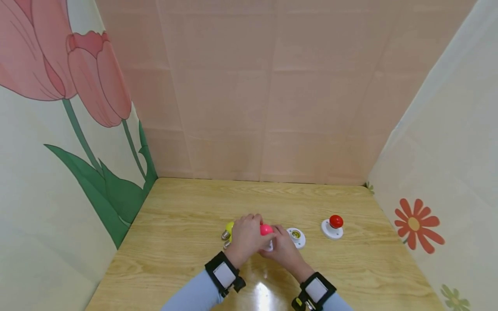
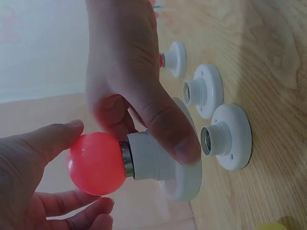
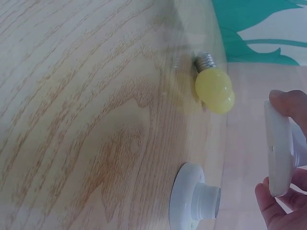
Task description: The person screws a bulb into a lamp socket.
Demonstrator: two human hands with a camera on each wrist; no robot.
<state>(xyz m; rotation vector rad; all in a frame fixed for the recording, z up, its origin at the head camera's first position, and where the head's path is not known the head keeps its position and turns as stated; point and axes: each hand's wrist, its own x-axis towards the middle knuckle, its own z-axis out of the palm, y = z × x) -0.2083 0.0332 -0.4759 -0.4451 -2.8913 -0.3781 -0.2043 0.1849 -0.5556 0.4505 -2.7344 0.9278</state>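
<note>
My left hand pinches a pinkish-red light bulb between thumb and fingers. The bulb's metal screw base sits partly in the mouth of a white round lamp socket, with some of the thread showing. That socket is off the table, tilted on its side, and my right hand grips its flange with the thumb across the front. In the right wrist view, the fingers hold the socket's flat disc from both edges.
Beyond the right hand stands a bulbless white socket, and another bulbless socket shows in the left wrist view. Farther right, a socket carries a red bulb. Yellow bulbs lie left of the hands on the wooden table.
</note>
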